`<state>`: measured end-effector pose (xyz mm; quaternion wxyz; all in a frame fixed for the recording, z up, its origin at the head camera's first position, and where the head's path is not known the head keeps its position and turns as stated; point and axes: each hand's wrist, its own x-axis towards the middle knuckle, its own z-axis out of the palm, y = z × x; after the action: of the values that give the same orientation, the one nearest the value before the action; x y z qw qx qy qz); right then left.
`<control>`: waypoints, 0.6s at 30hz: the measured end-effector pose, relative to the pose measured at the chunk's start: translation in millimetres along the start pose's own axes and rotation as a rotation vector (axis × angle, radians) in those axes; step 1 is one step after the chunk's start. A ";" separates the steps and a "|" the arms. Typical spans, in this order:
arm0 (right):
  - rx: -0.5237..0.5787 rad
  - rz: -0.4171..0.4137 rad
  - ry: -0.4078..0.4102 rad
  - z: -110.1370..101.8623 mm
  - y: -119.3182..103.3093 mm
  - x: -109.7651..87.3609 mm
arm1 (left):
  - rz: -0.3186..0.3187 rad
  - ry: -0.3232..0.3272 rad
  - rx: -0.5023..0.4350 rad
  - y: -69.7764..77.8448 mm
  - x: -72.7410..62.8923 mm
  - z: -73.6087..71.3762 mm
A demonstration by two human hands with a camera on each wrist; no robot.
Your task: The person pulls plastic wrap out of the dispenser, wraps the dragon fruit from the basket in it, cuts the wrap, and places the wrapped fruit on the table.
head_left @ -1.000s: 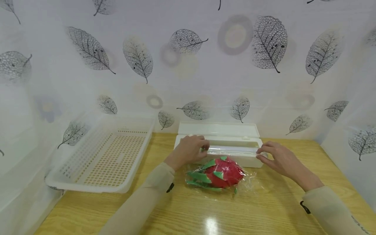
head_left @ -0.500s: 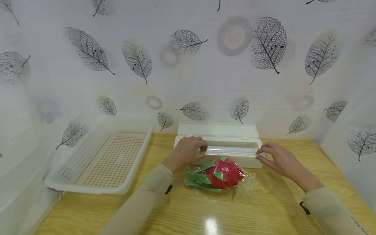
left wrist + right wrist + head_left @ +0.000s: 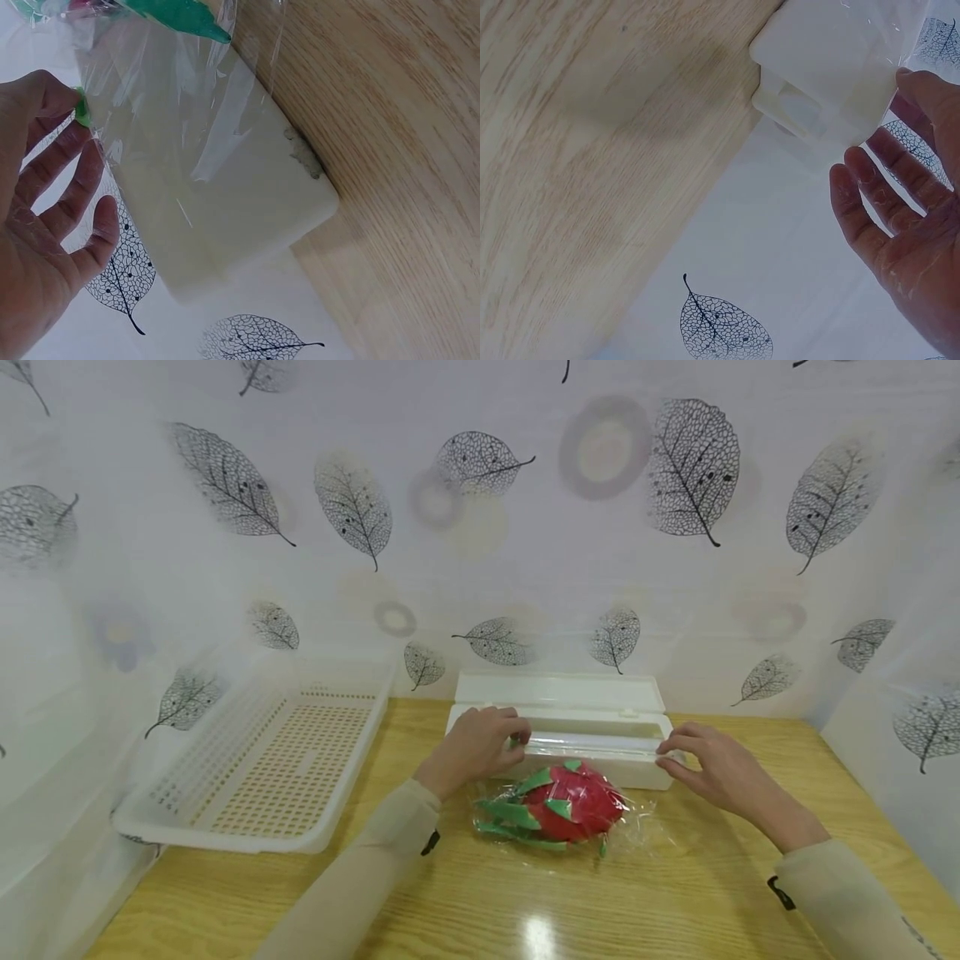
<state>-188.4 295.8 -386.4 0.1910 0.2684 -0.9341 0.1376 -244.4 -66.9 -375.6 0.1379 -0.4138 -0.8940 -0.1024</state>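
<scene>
A white cling film dispenser box (image 3: 641, 774) stands by the back wall, its lid (image 3: 555, 693) raised and a roll (image 3: 592, 742) inside. My left hand (image 3: 476, 747) pinches a small green cutter slider (image 3: 82, 109) at the box's front rim, left of the middle. At the right end, my right hand (image 3: 716, 768) grips the rim, its thumb (image 3: 906, 73) on the edge and the other fingers behind. Right in front of the box lies a red dragon fruit (image 3: 588, 802) with green scales, covered in clear film (image 3: 637, 822). In the left wrist view the film drapes down the box's front.
A white perforated plastic basket (image 3: 322, 827) stands at the left of the wooden table (image 3: 555, 902). A leaf-patterned sheet (image 3: 510, 568) closes off the back and both sides.
</scene>
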 end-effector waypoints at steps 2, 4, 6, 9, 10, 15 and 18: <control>-0.002 -0.006 0.007 0.1 0.2 0.2 | -0.002 0.000 0.000 0.0 -0.2 -0.4; -0.005 -0.014 0.016 0.4 0.3 0.4 | -0.005 -0.002 -0.002 -0.1 -0.5 -0.4; -0.006 -0.020 0.023 0.6 0.2 0.4 | -0.006 -0.002 -0.004 -0.3 -1.0 -0.3; -0.004 -0.022 0.023 0.6 -0.1 0.4 | -0.007 -0.001 -0.005 -0.7 -2.0 0.0; -0.003 -0.022 0.022 0.6 -0.2 0.4 | -0.007 0.000 -0.004 -0.8 -2.3 0.1; 0.002 -0.018 0.019 0.3 -0.5 0.6 | -0.011 0.009 -0.011 -2.0 -3.7 0.7; 0.004 -0.010 0.014 0.0 -0.7 0.4 | -0.012 0.012 -0.015 -2.5 -4.0 0.4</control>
<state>-188.4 295.0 -386.2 0.1979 0.2726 -0.9310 0.1404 -243.9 -71.2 -377.5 0.1395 -0.4087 -0.8949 -0.1123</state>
